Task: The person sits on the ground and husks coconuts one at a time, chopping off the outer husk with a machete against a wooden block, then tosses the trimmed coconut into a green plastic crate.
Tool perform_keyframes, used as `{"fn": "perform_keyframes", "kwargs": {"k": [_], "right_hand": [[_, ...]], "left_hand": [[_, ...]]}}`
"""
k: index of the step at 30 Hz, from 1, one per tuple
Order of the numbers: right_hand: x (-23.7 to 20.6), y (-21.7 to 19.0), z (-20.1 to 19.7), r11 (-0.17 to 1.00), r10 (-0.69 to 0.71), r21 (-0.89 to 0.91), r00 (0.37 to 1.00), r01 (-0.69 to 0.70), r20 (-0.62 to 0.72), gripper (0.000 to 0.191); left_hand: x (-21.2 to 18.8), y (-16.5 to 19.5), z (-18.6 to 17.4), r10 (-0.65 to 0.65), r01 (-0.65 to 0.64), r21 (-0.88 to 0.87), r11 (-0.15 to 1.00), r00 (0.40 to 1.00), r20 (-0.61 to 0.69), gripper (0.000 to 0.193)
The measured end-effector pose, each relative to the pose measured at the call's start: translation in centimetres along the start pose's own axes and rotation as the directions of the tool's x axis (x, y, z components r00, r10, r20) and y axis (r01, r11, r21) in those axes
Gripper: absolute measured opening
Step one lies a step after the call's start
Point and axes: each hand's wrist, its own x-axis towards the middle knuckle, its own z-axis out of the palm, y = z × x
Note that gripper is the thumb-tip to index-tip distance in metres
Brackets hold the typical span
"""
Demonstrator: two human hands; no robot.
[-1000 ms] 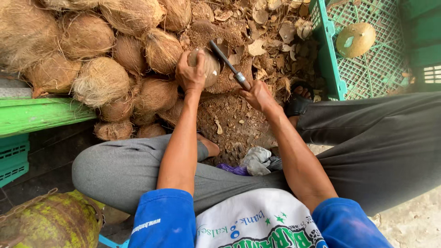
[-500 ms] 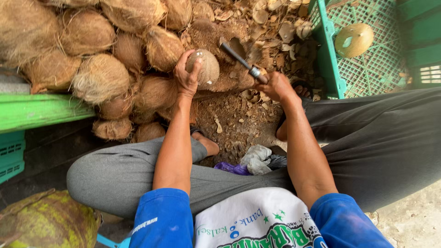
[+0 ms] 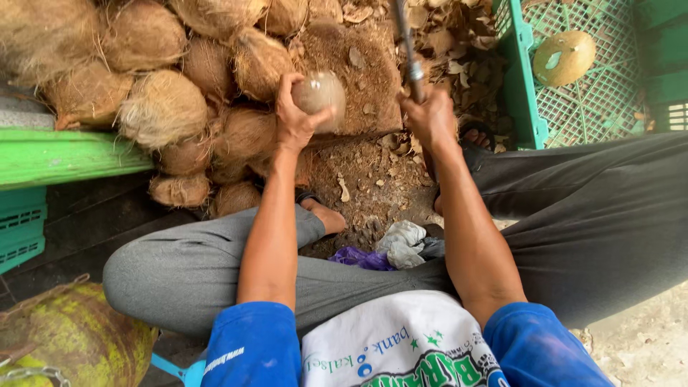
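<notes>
The person sits cross-legged on the ground, and near the upper middle of the frame the left hand point(image 3: 295, 118) is wrapped around a small, nearly bare coconut point(image 3: 320, 97), fingers curled over its left side and thumb pinching from below, holding it against a brown chopping block point(image 3: 365, 79) dusted with husk chips. Just right of it the right hand point(image 3: 430, 118) is clenched tight around the handle of a cleaver point(image 3: 407, 50), whose dark blade points up toward the top edge and looks blurred there.

Across the upper left lies a heap of husked, hairy coconuts point(image 3: 165, 107), with a green board point(image 3: 64, 154) below them. At upper right a green plastic crate point(image 3: 566, 93) holds one peeled coconut point(image 3: 565, 57). A green unhusked coconut point(image 3: 68, 337) sits in the lower left corner, and crumpled rags point(image 3: 401, 244) lie by the knees.

The worry, to my eye, is how close the holding fingers are to where the blade would land: the nut is round and smooth, so a glancing stroke could skid off toward the thumb, or the nut could roll out of the pinch. Loose chips on the block would make it less steady, and a bare foot point(image 3: 326, 215) rests just below
</notes>
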Motion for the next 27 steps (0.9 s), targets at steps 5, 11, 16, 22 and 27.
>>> {"fn": "perform_keyframes", "kwargs": {"k": [5, 11, 16, 22, 27], "right_hand": [[-1.9, -1.3, 1.3, 0.999, -0.030, -0.006, 0.985, 0.032, 0.169, 0.022], [-1.9, -1.0, 2.5, 0.981, -0.101, -0.146, 0.977, 0.130, 0.188, 0.037], [-2.0, -0.5, 2.1, 0.995, -0.077, -0.052, 0.983, 0.087, 0.166, 0.035], [-2.4, -0.9, 2.2, 0.975, -0.204, -0.070, 0.973, 0.212, 0.112, 0.038], [-3.1, -0.2, 3.6, 0.989, -0.112, -0.077, 0.981, 0.125, 0.157, 0.026]], "left_hand": [[0.8, -1.6, 0.1, 0.301, -0.220, 0.477, 0.851, 0.948, -0.100, 0.092], [1.1, -0.7, 2.2, 0.238, -0.178, 0.310, 0.934, 0.957, -0.165, 0.110], [1.1, -0.3, 1.3, 0.036, -0.037, -0.011, 0.999, 0.998, -0.049, 0.091], [2.9, -0.9, 4.1, -0.039, 0.042, 0.002, 0.999, 0.934, -0.354, 0.068], [4.8, -0.8, 5.0, -0.006, 0.075, 0.183, 0.980, 0.935, -0.354, 0.054]]}}
